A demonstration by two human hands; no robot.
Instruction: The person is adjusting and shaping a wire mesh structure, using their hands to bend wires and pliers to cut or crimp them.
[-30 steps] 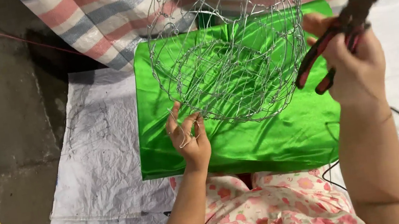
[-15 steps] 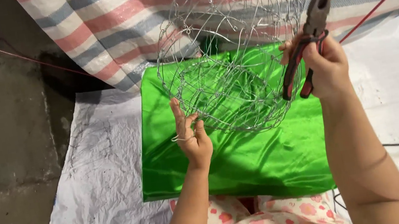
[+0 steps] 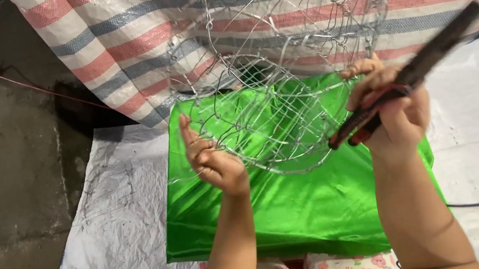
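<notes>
The person's left hand [image 3: 214, 165] pinches the near left rim of a wire mesh basket [image 3: 275, 116], fingers curled around a strand, holding the frame up over a bright green cloth [image 3: 302, 213]. The right hand [image 3: 393, 110] is closed around the red and black handles of a pair of pliers [image 3: 408, 81], whose dark nose points up and to the right, away from the mesh; the fingertips also seem to touch the basket's right rim.

To do this work well, the left hand would best keep the rim steady while the pliers turn back toward the strand being worked, and grip close to a crossing so the wire bends cleanly rather than warping the neighbouring cells.

The pliers' nose is blurred, so whether it is open or shut cannot be told. The far upper part of the mesh runs out of the top of the view against a striped tarp [image 3: 111, 40]. The cloth lies on a white woven sheet [image 3: 115, 235]; which strand the left fingers hold is hard to make out.
</notes>
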